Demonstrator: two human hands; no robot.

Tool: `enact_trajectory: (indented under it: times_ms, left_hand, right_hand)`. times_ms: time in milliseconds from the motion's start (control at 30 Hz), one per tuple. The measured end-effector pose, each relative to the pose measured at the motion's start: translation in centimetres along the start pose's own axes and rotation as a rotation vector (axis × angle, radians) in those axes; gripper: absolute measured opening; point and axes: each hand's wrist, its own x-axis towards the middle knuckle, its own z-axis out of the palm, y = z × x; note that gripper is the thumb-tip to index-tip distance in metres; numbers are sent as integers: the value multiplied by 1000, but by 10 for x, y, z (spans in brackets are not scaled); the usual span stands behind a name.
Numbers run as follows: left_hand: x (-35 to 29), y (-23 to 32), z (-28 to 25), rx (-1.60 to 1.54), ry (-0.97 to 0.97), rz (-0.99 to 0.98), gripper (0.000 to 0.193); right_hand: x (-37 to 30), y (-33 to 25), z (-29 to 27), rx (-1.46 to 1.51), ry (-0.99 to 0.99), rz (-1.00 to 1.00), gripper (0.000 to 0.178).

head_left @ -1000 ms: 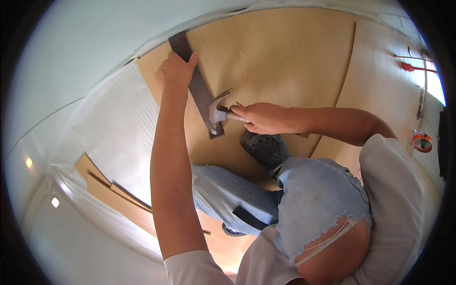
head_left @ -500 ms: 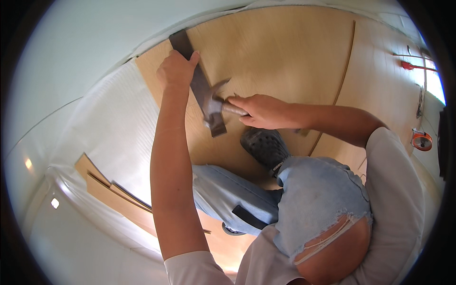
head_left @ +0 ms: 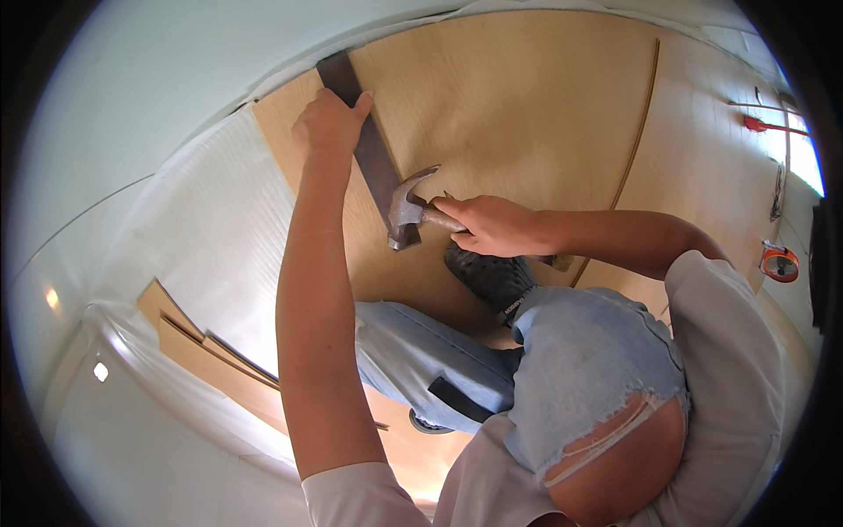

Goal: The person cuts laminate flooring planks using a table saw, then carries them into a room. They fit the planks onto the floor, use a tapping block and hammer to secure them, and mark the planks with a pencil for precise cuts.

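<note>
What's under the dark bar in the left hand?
Wooden boards show along both sides of the dark bar; whatever lies directly beneath it is covered.

Left arm (head_left: 327, 351) stretched forward, left hand (head_left: 329, 125) palm down, right arm (head_left: 628, 237) bent, right hand (head_left: 498, 225) curled

Your hammer (head_left: 407, 211) has a dull grey metal head and a worn, mottled handle. The dark bar (head_left: 376, 165) looks smooth and mostly matt. Your floorboards (head_left: 518, 105) show smooth wood grain with a soft sheen; the white sheeting (head_left: 211, 198) looks ribbed and slightly glossy. Your jeans (head_left: 593, 373) are frayed denim.
</note>
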Motion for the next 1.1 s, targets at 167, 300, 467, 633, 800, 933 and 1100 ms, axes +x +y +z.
enact_trajectory:
  times_ms: [167, 300, 467, 633, 800, 933, 1100]
  left_hand:
    - [0, -5, -5, 21, -24, -22, 66]
    - [-3, -22, -12, 35, -8, -28, 64]
    - [-6, -38, -30, -36, -132, -100, 63]
    - [-9, -57, -20, -2, -67, -98, 66]
    - [-30, -44, -19, 67, 99, -58, 51]
    - [-94, -41, 20, 199, 379, 330, 44]
    - [-174, -47, 59, 159, 215, 426, 62]
  right_hand:
    - [-20, -7, 10, -37, -75, -30, 41]
    - [-31, -3, 34, 155, -143, 71, 46]
    - [-20, -5, 29, 120, -3, 20, 48]
    - [9, -3, 29, 66, 37, -21, 52]
    - [16, -19, 16, 37, -94, 80, 48]
    - [-10, 13, 24, 116, 62, 97, 45]
    - [-53, 54, 0, 87, 271, 235, 49]
